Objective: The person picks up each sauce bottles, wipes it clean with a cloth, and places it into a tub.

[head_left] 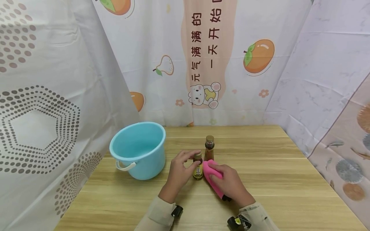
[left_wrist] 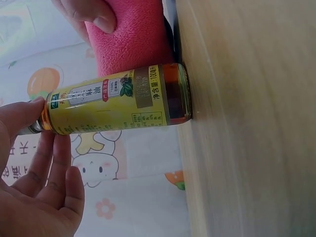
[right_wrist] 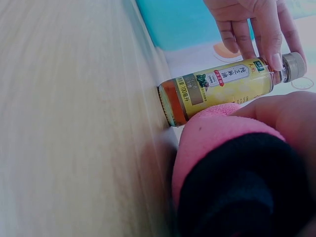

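A small sesame oil bottle (left_wrist: 106,101) with a yellow label stands upright on the wooden table. My left hand (head_left: 182,168) pinches it at the neck, just under the cap, with the thumb on one side and fingers on the other. My right hand (head_left: 229,183) grips a pink fleecy cloth item (head_left: 211,178) with a black end (right_wrist: 242,182). That pink item lies against or very close to the bottle's side. Just behind them is a taller brown bottle (head_left: 209,144) with a gold cap, its lower part hidden by the pink item.
To the left on the wooden table (head_left: 274,179) stands a light blue bucket (head_left: 147,165) with a white handle (head_left: 125,166). Printed curtains (head_left: 162,38) hang along the back and both sides of the table.
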The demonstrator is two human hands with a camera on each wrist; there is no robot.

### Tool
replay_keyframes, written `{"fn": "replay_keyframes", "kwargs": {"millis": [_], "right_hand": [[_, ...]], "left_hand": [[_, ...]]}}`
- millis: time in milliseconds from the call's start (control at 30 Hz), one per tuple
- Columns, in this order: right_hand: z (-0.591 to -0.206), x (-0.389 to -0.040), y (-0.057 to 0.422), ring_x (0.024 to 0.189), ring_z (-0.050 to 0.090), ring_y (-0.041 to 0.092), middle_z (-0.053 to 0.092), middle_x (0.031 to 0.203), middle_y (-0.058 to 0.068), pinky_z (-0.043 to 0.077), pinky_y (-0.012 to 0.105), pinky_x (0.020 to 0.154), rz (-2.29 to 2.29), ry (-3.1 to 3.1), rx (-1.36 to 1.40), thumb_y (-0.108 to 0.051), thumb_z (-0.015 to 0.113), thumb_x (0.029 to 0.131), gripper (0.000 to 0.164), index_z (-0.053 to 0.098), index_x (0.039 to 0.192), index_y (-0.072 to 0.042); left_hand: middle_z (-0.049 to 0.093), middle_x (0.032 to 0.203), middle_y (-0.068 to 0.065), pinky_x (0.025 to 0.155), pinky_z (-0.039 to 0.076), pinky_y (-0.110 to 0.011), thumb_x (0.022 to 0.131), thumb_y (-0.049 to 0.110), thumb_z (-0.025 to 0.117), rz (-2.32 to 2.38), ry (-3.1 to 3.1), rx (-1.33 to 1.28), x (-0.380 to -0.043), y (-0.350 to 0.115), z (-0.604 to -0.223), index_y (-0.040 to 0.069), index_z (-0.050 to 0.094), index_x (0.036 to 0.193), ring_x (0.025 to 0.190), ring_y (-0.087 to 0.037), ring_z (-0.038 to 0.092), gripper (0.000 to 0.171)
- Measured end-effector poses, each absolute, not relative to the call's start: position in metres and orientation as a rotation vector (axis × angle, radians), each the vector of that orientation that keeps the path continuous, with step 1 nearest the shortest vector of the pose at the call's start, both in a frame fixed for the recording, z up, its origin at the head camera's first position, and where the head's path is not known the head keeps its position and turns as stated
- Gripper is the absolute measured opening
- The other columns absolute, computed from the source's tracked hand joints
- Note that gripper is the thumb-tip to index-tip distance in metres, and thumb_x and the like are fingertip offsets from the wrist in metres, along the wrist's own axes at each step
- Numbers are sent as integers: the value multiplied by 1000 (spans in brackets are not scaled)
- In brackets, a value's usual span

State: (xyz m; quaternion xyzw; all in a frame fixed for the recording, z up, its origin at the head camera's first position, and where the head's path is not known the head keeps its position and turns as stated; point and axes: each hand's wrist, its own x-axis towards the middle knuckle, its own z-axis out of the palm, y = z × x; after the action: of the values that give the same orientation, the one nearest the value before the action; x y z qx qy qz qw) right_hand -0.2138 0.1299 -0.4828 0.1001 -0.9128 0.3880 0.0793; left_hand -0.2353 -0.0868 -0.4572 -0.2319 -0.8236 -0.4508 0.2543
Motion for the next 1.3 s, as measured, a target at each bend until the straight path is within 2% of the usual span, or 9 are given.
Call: {"fn": "replay_keyframes", "kwargs": {"millis": [167, 267, 500, 633, 1000, 1300], "right_hand": [[-482, -215, 130, 86, 63, 12, 74, 115, 6, 54, 29, 71, 1201, -2703, 282, -25, 79, 91, 39, 74, 130, -23], [-481, -215, 130, 85, 63, 13, 74, 115, 6, 54, 27, 68, 1250, -2675, 280, -24, 79, 91, 39, 75, 129, -23], [-478, -213, 132, 99, 66, 14, 73, 124, 1, 57, 29, 78, 1347, -2570, 317, -24, 80, 91, 43, 72, 132, -33], [-476, -212, 132, 97, 65, 14, 72, 122, -3, 57, 27, 76, 1375, -2506, 349, -23, 79, 92, 44, 70, 133, -38], [-475, -210, 131, 101, 65, 15, 71, 122, -6, 58, 27, 78, 1428, -2356, 396, -18, 80, 91, 47, 70, 132, -38], [-475, -211, 131, 98, 66, 15, 72, 120, -3, 57, 27, 77, 1412, -2400, 387, -20, 79, 92, 44, 71, 132, -36]], "left_hand": [[71, 120, 13, 83, 56, -34, 92, 22, 80, -1215, -2244, -624, -235, -87, -457, 30, 73, 128, 103, -7, 68, 37], [71, 120, 13, 83, 57, -34, 92, 22, 81, -1202, -2246, -623, -235, -87, -457, 32, 73, 128, 103, -6, 68, 38], [71, 120, 14, 83, 57, -33, 91, 23, 81, -1193, -2241, -639, -236, -88, -456, 32, 73, 127, 103, -5, 69, 37], [71, 121, 15, 83, 57, -33, 92, 24, 81, -1206, -2242, -646, -236, -88, -457, 32, 73, 127, 103, -5, 69, 37], [70, 125, 15, 87, 58, -35, 94, 21, 79, -1230, -2279, -654, -238, -88, -458, 32, 71, 129, 107, -5, 69, 38], [71, 125, 14, 89, 59, -36, 94, 20, 78, -1244, -2300, -650, -237, -89, -457, 31, 71, 129, 108, -6, 69, 37]]}}
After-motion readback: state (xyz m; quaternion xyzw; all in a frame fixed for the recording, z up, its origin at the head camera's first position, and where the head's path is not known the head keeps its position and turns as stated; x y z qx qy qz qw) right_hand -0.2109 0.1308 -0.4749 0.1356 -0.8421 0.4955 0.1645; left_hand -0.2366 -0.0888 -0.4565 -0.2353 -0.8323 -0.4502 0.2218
